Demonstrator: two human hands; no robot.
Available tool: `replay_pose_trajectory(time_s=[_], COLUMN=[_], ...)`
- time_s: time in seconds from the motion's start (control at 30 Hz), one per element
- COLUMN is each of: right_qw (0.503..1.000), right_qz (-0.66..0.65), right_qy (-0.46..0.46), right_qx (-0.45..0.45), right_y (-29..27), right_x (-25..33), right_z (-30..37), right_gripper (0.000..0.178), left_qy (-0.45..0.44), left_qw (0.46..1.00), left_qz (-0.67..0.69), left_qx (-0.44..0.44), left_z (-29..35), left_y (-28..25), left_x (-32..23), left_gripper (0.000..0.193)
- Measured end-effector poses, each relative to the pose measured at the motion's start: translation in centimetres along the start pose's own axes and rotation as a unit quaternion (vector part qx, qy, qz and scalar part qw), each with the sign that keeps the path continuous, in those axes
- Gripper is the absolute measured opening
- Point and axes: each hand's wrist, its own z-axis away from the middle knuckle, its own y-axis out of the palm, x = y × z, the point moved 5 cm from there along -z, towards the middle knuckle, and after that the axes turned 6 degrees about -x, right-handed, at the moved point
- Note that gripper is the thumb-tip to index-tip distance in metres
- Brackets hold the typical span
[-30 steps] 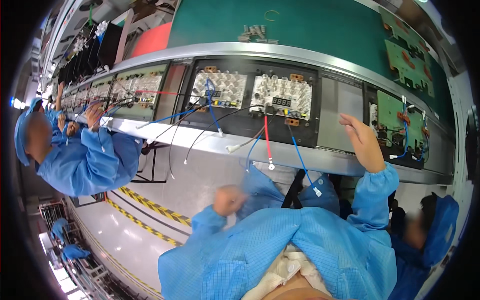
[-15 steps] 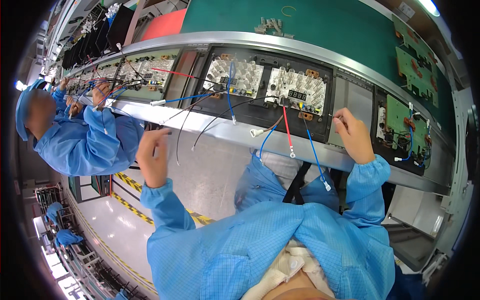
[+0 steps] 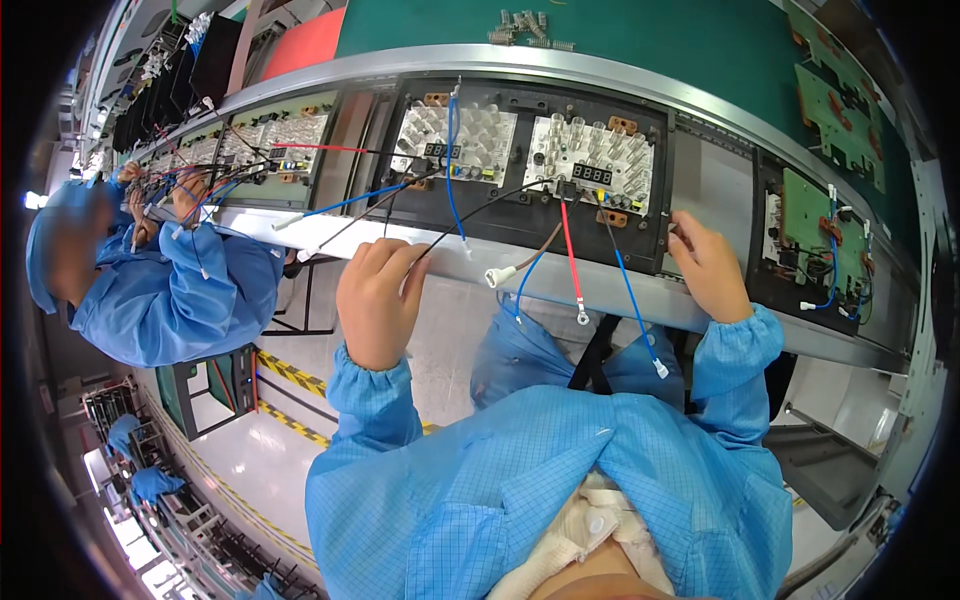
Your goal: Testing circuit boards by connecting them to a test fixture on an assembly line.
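My left hand [image 3: 378, 303] is closed at the front rail, its thumb and fingers pinching a black wire [image 3: 480, 212]. That wire runs from the right-hand white circuit board [image 3: 548, 150], which has a digit display [image 3: 592, 175] and clear tube-like parts. A similar left-hand board [image 3: 415, 128] sits beside it in the same black tray [image 3: 520, 210]. At the tray's right edge, my right hand [image 3: 710, 268] has curled fingers against the rim. Between my hands a red wire [image 3: 572, 255], a brown wire [image 3: 540, 250] and a blue wire [image 3: 632, 300] hang over the rail.
A metal rail [image 3: 470, 262] runs along the front of the line. To the right stands another tray with a green board [image 3: 805, 220]. Several springs [image 3: 530, 30] lie on the green mat [image 3: 650, 45]. At the left a co-worker [image 3: 160, 280] handles wires over more boards.
My left hand has moved right and toward the rail and now pinches the black wire. My right hand stays by the tray's right edge. The trays appear slightly shifted in view.
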Motion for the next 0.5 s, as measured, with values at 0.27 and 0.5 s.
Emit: replay_pose_trajectory(time_s=[0.27, 0.5], right_qw=[0.999, 1.000], right_qz=[-0.037, -0.020], right_qy=[0.005, -0.006], right_qx=[-0.010, -0.018], right_y=[0.0, -0.4], right_x=[-0.8, -0.1], right_z=[-0.1, 0.0], right_gripper=[0.022, 0.023], left_qy=[-0.044, -0.139], left_qw=[0.998, 0.984], left_qz=[0.042, 0.112], left_qx=[0.013, -0.027], left_z=[-1.1, -1.8], left_y=[1.3, 3.4], left_x=[-1.7, -2.1], left_gripper=[0.031, 0.026])
